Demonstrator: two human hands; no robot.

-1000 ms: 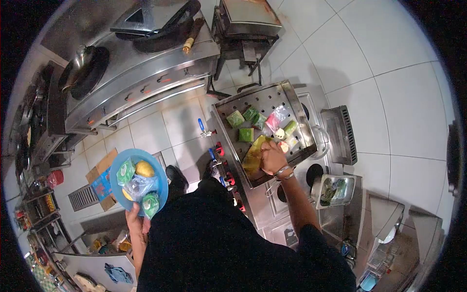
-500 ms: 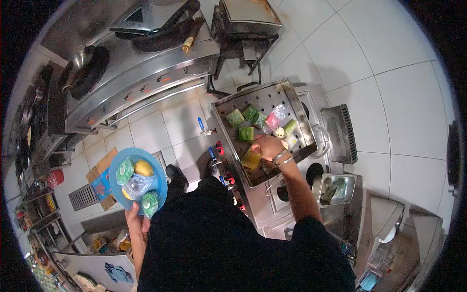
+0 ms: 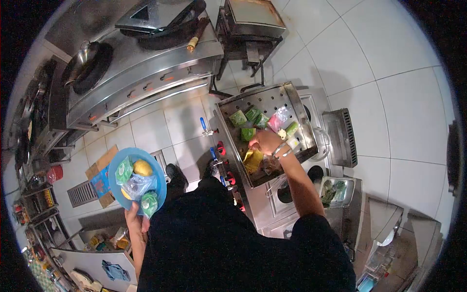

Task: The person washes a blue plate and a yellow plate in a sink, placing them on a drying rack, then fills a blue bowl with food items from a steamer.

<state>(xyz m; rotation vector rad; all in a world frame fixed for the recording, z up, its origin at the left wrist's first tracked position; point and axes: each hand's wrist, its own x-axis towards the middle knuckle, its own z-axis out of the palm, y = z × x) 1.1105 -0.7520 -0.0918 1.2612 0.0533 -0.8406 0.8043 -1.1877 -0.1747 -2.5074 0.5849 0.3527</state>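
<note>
Head view: the right hand [image 3: 266, 142] is hovering palm down over the middle of the perforated steel tray [image 3: 272, 97], fingers curled beside a green packet [image 3: 248, 134]; whether it is gripping anything cannot be told. A second ago it was pressing on the yellow packet [image 3: 253, 160], which is now lying free by the tray's near edge, long axis pointing toward the tray's middle. Left of the tray, the left hand [image 3: 137, 221] is gripping a blue plate [image 3: 159, 181] of packets. No writing is legible.
</note>
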